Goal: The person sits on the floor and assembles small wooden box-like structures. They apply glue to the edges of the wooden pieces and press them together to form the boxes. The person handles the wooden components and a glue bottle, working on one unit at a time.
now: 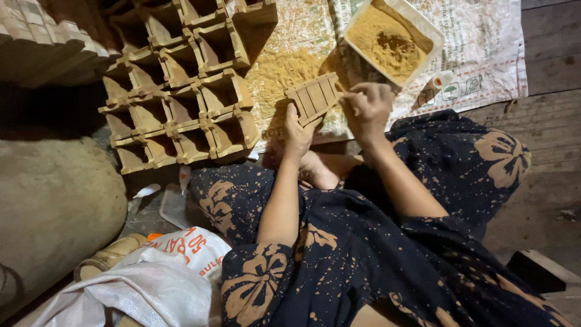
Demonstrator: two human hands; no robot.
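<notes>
My left hand [296, 134] grips a small slatted wooden piece [315, 97] from below, holding it up over the mat. My right hand [366, 108] presses its fingers against the piece's right end. Just beyond the hands stands a white rectangular tray [427, 29] filled with yellow-brown powder [387, 41]. The same powder is scattered on the printed sack mat [484, 42] under the piece. A small white glue bottle [437, 83] lies on the mat right of my right hand.
A stack of finished wooden box frames [181, 91] covers the floor at the left. A large grey sack [54, 200] and white printed bags [169, 272] lie at the lower left. Dark wooden floorboards [544, 139] run along the right. My flowered skirt [363, 242] fills the foreground.
</notes>
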